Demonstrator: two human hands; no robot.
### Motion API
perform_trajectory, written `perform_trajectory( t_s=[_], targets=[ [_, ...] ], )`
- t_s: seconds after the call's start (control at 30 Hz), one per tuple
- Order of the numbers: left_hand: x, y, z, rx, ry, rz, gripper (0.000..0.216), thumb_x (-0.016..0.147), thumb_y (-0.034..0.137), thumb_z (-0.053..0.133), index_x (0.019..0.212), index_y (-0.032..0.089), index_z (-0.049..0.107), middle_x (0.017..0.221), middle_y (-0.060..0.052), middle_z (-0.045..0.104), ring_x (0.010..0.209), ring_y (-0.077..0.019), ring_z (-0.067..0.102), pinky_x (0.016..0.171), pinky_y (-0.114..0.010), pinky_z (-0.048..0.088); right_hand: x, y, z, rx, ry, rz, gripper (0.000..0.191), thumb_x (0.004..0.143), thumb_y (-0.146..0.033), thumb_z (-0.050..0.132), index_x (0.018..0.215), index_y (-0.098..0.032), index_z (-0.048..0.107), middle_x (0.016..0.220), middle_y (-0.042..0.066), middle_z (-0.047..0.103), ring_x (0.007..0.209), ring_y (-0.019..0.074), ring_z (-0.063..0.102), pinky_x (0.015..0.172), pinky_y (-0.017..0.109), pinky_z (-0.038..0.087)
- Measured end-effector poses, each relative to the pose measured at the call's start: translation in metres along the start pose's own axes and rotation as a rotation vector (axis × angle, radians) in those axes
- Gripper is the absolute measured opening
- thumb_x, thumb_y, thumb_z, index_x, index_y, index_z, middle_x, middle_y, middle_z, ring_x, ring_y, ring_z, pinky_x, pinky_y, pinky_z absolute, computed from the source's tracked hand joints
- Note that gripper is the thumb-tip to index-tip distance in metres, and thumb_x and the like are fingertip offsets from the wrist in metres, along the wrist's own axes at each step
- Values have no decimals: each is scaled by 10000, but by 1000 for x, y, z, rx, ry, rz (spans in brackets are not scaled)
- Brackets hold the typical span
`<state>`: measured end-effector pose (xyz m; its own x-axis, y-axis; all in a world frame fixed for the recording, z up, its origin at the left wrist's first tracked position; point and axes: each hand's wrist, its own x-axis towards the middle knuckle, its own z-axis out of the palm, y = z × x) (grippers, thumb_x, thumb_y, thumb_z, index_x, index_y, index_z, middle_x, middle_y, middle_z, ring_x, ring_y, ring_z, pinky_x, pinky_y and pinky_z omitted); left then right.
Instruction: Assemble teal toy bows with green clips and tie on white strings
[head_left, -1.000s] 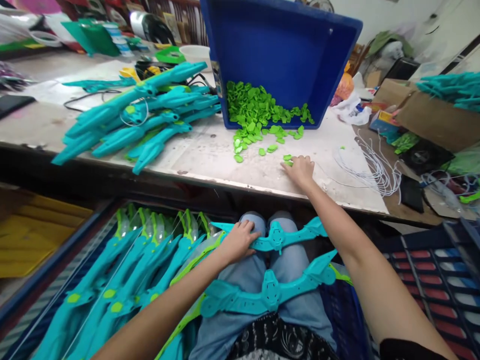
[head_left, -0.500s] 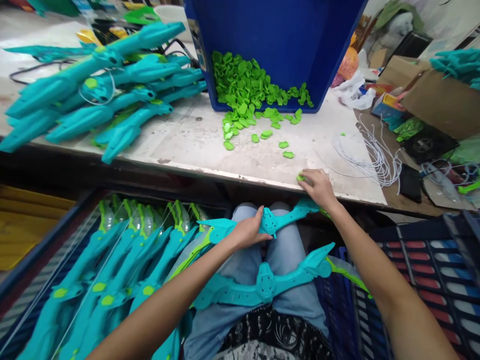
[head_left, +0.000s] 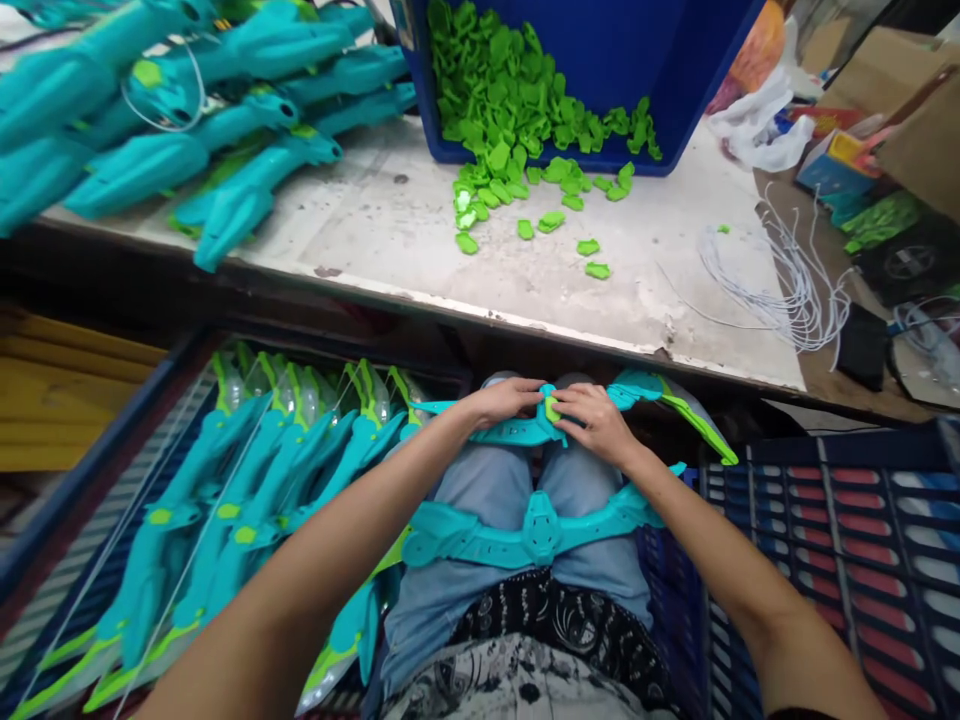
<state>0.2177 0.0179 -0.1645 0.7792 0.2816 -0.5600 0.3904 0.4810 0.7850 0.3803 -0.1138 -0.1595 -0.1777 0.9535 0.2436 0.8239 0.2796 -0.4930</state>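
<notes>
The left hand (head_left: 504,402) is curled around the far turquoise bow-shaped plastic piece (head_left: 517,432), just left of its raised centre. The right hand (head_left: 596,420) has thumb and fingertips drawn in narrow on a small green plastic tab (head_left: 552,408) at that centre. The piece lies across the person's denim-covered knees; a near turquoise bow-shaped piece (head_left: 540,535) lies across the thighs, closer to the body.

At far left are folded yellow sheets (head_left: 67,400), then a dark blue crate (head_left: 97,467) holding a row of strung turquoise-and-green bows (head_left: 247,500). Above it, a pile of turquoise bow parts (head_left: 150,170) rests on the worktable (head_left: 360,210). Further right, a blue plastic tub (head_left: 645,50) lies on its side, loose green tabs (head_left: 510,100) heaped inside and scattered out in front. Right of these lies a tangle of white cord (head_left: 795,290), and a slatted dark crate (head_left: 825,480) stands at lower right.
</notes>
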Motion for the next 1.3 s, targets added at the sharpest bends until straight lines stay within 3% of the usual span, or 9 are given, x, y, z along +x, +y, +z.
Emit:
perform_trajectory(
  t_s=[0.23, 0.4, 0.53, 0.7, 0.83, 0.93, 1.03, 1.13, 1.3],
  targets=[
    [6, -8, 8, 23, 56, 63, 548, 669, 448, 770, 1101, 143, 624, 696, 37, 601, 639, -102, 523, 589, -216, 386, -6, 4, 3, 105, 45, -13, 187, 901, -322, 586, 992, -222, 714, 1118, 90, 706, 1105, 242, 588, 922, 427, 473],
    [8, -9, 14, 16, 97, 70, 469, 648, 321, 776, 1048, 152, 600, 740, 31, 608, 629, -95, 525, 543, -198, 361, -4, -5, 8, 235, 80, 353, 329, 800, -325, 699, 1110, -238, 633, 1164, 87, 671, 1051, 237, 626, 903, 410, 494],
    [9, -11, 18, 27, 160, 58, 383, 647, 253, 748, 994, 159, 617, 740, 30, 620, 642, -105, 546, 561, -204, 393, 14, -4, 2, 256, -165, 560, 685, 697, -301, 775, 1313, -246, 482, 1107, 66, 692, 989, 241, 645, 868, 412, 471],
    [13, -16, 14, 92, 159, 149, 370, 666, 286, 739, 982, 134, 623, 793, -15, 664, 737, -159, 610, 647, -252, 473, 21, -5, 0, 57, -290, 519, 610, 739, -366, 744, 1296, -258, 521, 1060, 55, 703, 999, 265, 608, 880, 449, 401],
    [3, -18, 18, 400, 309, 308, 424, 771, 267, 655, 1156, 113, 565, 983, -103, 675, 920, -233, 637, 801, -352, 516, 21, -13, -9, -54, -212, 309, 419, 840, -370, 648, 1225, -213, 593, 1120, 95, 680, 1000, 259, 584, 848, 409, 431],
    [-17, -28, 35, 830, 531, 510, 390, 854, 307, 580, 1201, 130, 548, 1161, -163, 620, 1104, -294, 577, 938, -451, 470, 48, -4, -39, -198, 67, 212, 262, 939, -314, 485, 1056, -170, 671, 1052, 110, 678, 992, 244, 561, 894, 394, 426],
    [-33, -45, 55, 1186, 548, 603, 542, 822, 356, 637, 1296, 141, 486, 1397, -211, 463, 1275, -358, 449, 1004, -506, 420, 95, 26, -73, -404, 319, 295, 274, 931, -228, 450, 1092, -154, 659, 1152, 133, 636, 1082, 291, 498, 944, 447, 386],
    [-35, -53, 64, 1388, 505, 509, 657, 805, 211, 627, 1402, 138, 362, 1487, -245, 347, 1277, -363, 459, 979, -499, 436, 135, 59, -90, -452, 200, 356, 266, 867, -168, 509, 1082, -139, 663, 1189, 147, 624, 1106, 324, 473, 921, 454, 393],
    [-35, -22, 46, 1341, 309, 371, 522, 786, 108, 529, 1305, 123, 474, 1319, -195, 548, 1100, -287, 590, 904, -390, 470, 146, 76, -107, -378, 50, 364, 284, 901, -170, 423, 1020, -143, 679, 1034, 120, 690, 953, 253, 563, 857, 363, 420]
  ],
)
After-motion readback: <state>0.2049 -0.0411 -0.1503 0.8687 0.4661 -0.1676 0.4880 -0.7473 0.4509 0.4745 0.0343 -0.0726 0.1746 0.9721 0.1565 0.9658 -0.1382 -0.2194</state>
